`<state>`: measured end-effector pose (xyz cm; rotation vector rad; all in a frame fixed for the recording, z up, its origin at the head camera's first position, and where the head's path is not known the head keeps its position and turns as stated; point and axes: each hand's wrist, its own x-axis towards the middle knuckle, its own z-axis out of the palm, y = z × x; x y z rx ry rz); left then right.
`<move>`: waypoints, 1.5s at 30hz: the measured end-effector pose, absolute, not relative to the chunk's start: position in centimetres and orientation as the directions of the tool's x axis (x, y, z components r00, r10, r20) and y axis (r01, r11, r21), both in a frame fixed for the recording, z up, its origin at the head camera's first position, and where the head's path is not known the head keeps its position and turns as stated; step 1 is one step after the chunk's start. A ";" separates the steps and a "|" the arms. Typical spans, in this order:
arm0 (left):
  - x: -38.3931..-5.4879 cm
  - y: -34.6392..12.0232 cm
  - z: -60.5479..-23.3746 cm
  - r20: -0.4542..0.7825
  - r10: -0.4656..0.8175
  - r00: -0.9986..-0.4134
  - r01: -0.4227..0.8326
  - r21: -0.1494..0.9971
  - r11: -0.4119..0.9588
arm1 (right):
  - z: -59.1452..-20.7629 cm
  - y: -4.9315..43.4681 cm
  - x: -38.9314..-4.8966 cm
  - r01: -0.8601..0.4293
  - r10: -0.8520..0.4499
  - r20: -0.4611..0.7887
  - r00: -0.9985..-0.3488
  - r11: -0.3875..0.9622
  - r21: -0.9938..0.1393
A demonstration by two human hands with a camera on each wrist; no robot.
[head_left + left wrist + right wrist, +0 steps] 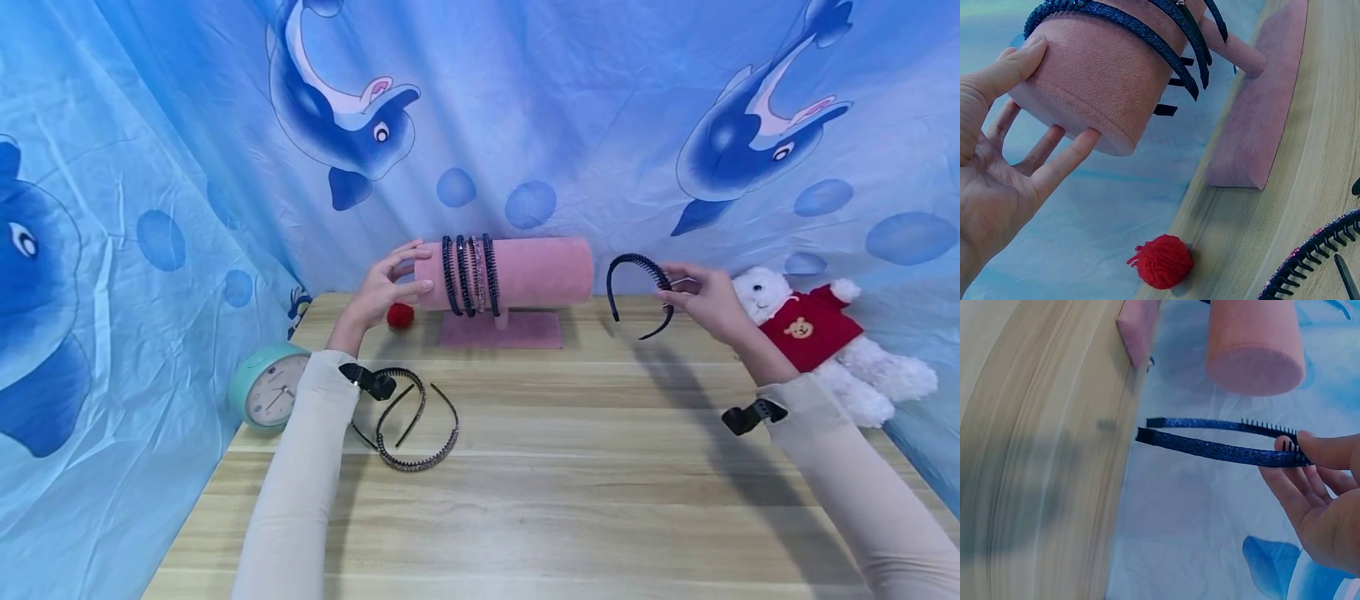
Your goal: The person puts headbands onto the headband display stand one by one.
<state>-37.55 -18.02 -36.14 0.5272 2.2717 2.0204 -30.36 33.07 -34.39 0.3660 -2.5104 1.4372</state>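
Observation:
A pink plush headband stand (543, 271), a horizontal roll on a flat base, stands near the table's back edge. Several dark toothed headbands (491, 275) ring its left half, one with pinkish glitter. My left hand (375, 290) holds the roll's left end, the thumb (1027, 62) on one side and the fingers spread on the other. To the right of the stand, my right hand (703, 302) pinches a dark blue glittery headband (1210, 449) by its curved top. That headband is in the air, apart from the roll, its two ends pointing away from the hand.
Two headbands (420, 463) lie overlapping on the wooden table (525, 492). A mint alarm clock (255, 387) stands at the left edge. Near the stand is a red yarn ball (1163, 262). A white plush toy (885, 367) in a red top lies on the right. Blue dolphin-print curtains surround the table.

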 end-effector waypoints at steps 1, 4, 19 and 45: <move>-37.5 -18.0 -36.1 0.183 0.289 -0.940 0.216 0.973 0.084 | -34.4 32.8 -30.4 -0.332 -0.091 0.330 -0.940 0.480 -0.812; -37.4 -18.0 -36.0 0.186 0.288 -0.939 0.219 0.972 0.085 | -34.3 32.1 -30.5 -0.362 -0.069 0.375 -0.925 0.467 -0.807; -37.1 -18.0 -36.1 0.188 0.289 -0.939 0.227 0.968 0.105 | -33.8 28.2 -31.5 -0.408 -0.005 0.444 -0.896 0.405 -0.818; -37.2 -17.9 -36.0 0.180 0.270 -0.946 0.217 0.969 0.117 | -33.2 23.3 -32.4 -0.430 -0.010 0.464 -0.886 0.396 -0.812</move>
